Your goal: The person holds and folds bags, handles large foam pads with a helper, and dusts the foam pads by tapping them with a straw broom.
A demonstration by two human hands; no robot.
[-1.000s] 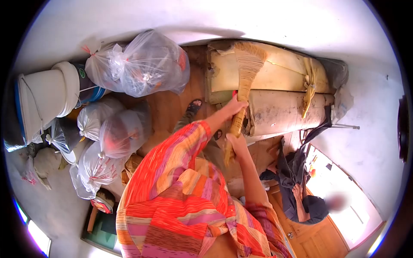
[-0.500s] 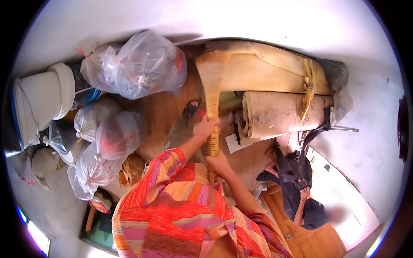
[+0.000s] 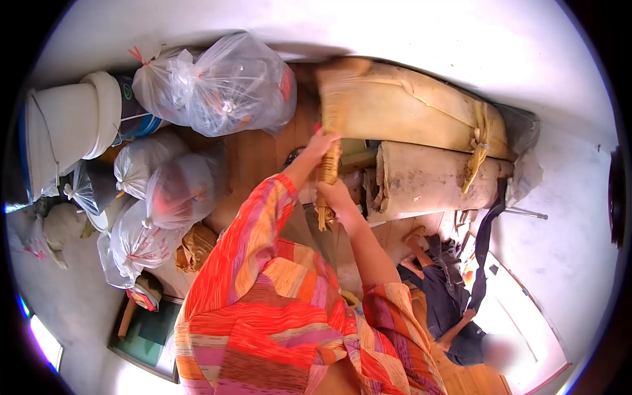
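Both of my hands grip a straw broom (image 3: 331,118), its bristle end up and blurred by motion near the wall. My left hand (image 3: 321,143) is wrapped round the handle below the bristles. Lower down, near the handle's end, my right hand (image 3: 336,197) is closed round it. Right beside the bristles lies a large yellowish roll (image 3: 408,105) tied with a yellow cloth strip (image 3: 478,151). A stained beige roll (image 3: 438,174) rests below it.
Tied plastic bags (image 3: 240,85) and white buckets (image 3: 69,125) fill the left side. A brown bag (image 3: 195,247) lies near them on the wooden floor (image 3: 247,164). At the lower right, a person in dark clothes (image 3: 447,303) holds a dark strap (image 3: 482,257).
The broom and both my hands first moved left and down, then back up toward the wall. The person at the right has shifted, and the dark cloth now hangs as a long strip.
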